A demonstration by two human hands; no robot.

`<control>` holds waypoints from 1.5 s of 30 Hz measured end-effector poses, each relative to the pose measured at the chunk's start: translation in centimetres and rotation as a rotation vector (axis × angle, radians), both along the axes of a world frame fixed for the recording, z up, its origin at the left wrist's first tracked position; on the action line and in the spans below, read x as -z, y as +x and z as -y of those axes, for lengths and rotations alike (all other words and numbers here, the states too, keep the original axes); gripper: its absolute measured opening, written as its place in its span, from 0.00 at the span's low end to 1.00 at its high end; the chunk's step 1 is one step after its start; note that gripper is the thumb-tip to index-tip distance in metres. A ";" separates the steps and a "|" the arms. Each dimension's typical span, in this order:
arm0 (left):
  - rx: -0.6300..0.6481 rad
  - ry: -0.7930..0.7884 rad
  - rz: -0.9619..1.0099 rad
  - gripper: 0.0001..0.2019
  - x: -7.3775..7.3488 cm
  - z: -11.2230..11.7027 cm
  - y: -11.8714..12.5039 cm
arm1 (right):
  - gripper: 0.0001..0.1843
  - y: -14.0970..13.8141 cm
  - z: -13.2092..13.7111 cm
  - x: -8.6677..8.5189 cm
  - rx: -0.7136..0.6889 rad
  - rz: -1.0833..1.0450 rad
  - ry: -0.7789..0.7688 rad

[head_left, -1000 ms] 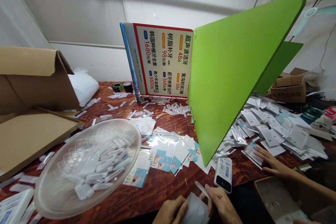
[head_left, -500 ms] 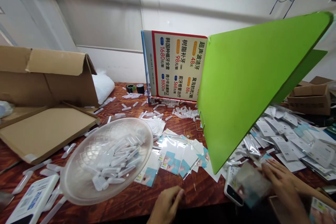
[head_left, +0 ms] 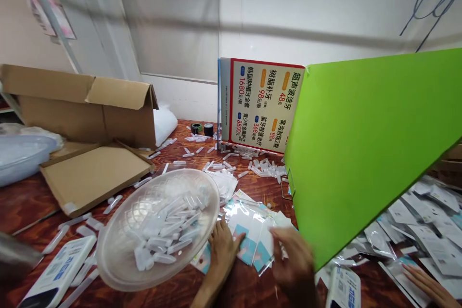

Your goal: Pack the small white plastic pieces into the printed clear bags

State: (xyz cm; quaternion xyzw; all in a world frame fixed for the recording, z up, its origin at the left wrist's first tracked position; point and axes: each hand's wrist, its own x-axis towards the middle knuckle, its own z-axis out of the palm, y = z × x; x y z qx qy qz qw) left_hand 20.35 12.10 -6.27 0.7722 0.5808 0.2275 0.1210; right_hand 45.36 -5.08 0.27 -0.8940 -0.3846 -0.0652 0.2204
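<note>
My left hand [head_left: 221, 244] reaches over the packaged cards beside the bowl, its thumb spread away from its fingers. I see nothing held in it. My right hand [head_left: 294, 262] is smeared by motion just right of the cards and in front of the green board; whether it holds anything is unclear. Between and beyond both hands lie white-and-teal cards in clear sleeves [head_left: 249, 231], overlapping. To the left, a translucent plastic bowl [head_left: 119, 269] leans tilted, with many small clear-white plastic pieces [head_left: 169, 228] in it.
A tall green board [head_left: 361, 144] stands at right, joined to a printed price board [head_left: 262, 106]. Packaged cards [head_left: 429, 231] pile up behind it, near another person's hand [head_left: 426, 283]. An open cardboard box [head_left: 97, 173] stands at left. White printed devices [head_left: 57, 269] lie near the front.
My left hand has moved forward onto the cards and its fingers have spread. My right hand has swung left from the right-side pile to the cards. The view has turned left.
</note>
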 end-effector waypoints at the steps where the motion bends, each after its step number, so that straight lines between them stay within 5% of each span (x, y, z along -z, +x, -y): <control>1: 0.001 -0.046 -0.004 0.32 -0.5 -0.4 0.1 | 0.18 -0.1 -3.3 -0.3 -0.043 -0.005 -0.087; 4: 0.038 -0.230 0.106 0.26 -2.0 -1.4 -0.2 | 0.20 0.2 -13.5 -1.8 -0.162 -0.011 -0.294; 8: 0.182 -0.404 0.531 0.14 -2.0 -1.3 -1.1 | 0.23 -0.1 -23.6 -2.2 -0.246 -0.022 -0.289; 11: 0.214 -0.505 0.772 0.21 -0.6 -0.9 -1.7 | 0.25 0.0 -27.8 -1.2 -0.292 -0.042 -0.278; 15: 0.204 -0.629 0.950 0.29 0.5 -0.8 -2.4 | 0.20 1.2 -29.9 -0.3 -0.304 -0.095 -0.266; 19: 0.168 -0.798 1.180 0.31 -0.7 -0.4 -2.9 | 0.16 1.4 -28.5 -0.4 -0.292 -0.160 -0.170; 22: 0.149 -0.930 1.309 0.29 -2.2 0.4 -3.2 | 0.18 -0.4 -24.6 -0.1 -0.332 -0.269 -0.032; 26: 0.119 -1.010 1.337 0.26 -3.3 1.5 -3.8 | 0.20 -4.1 -16.9 0.8 -0.529 -0.993 0.319; 30: 0.089 -1.030 1.208 0.28 -3.2 2.3 -4.2 | 0.22 -6.8 -11.0 1.0 -0.404 -1.396 0.519; 36: 0.154 -0.986 1.010 0.27 -3.1 3.9 -4.9 | 0.23 -7.7 -7.6 1.1 -0.430 -1.424 0.413; 45: 0.387 -1.037 1.042 0.25 -4.9 5.6 -7.5 | 0.24 -8.8 -5.6 1.8 -0.487 -1.201 0.282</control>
